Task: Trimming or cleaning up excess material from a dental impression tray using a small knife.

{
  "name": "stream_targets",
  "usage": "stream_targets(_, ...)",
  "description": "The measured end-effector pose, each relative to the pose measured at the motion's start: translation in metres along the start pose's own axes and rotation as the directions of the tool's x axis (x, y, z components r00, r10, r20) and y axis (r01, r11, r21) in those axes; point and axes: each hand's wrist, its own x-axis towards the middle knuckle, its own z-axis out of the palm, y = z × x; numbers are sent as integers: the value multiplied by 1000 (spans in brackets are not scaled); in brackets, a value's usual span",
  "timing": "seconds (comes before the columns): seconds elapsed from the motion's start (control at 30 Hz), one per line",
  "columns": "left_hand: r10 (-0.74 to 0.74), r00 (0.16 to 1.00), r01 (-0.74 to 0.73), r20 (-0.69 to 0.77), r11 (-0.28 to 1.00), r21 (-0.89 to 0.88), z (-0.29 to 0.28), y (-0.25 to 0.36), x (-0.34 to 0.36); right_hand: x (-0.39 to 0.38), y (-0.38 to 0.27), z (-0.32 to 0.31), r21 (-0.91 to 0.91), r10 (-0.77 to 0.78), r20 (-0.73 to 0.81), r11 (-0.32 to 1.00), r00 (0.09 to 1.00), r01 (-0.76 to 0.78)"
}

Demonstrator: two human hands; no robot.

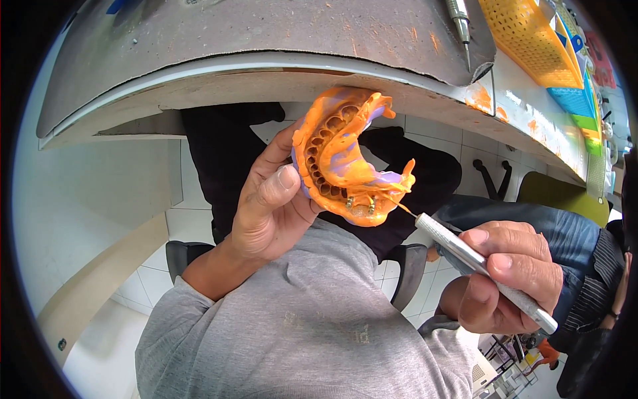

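Observation:
My left hand [272, 193] grips an orange and purple dental impression [342, 159] by its outer left side, the hollow tooth row turned up toward me. Two small metal pins [361, 203] stand in its lower right end. Between the fingers and thumb of my right hand [508, 276] is a silver metal scalpel handle [488, 269] with a knurled grip. Its thin tip, orange in colour, points up and left and comes close to the lower right end of the impression; whether it touches cannot be told.
Beyond my hands runs the bench edge, with a dark mat [266, 33] on top. A pen-like metal tool [460, 26] lies on the mat. Yellow perforated baskets [528, 40] stand at the right. Another person's jeans-clad leg [525, 216] is close to my right hand.

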Motion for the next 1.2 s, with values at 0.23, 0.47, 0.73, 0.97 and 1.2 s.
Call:
stream_targets(0.23,82,989,-80,126,997,-23,-6,-11,9,-4,9,-3,3,-29,-7,1000,1000,29)
stream_targets(0.47,63,993,-59,103,997,-44,-7,-9,10,-2,11,-2,-18,-19,-10,1000,1000,19)
stream_targets(0.73,72,993,-67,89,996,-63,-11,1,4,5,5,7,13,-31,17,999,999,31)
stream_targets(0.97,66,992,-62,109,997,-39,-15,9,2,11,2,16,0,-27,-1,1000,1000,27)
stream_targets(1.2,58,995,-55,81,998,-35,-18,13,2,13,4,21,10,-41,-2,999,999,41)
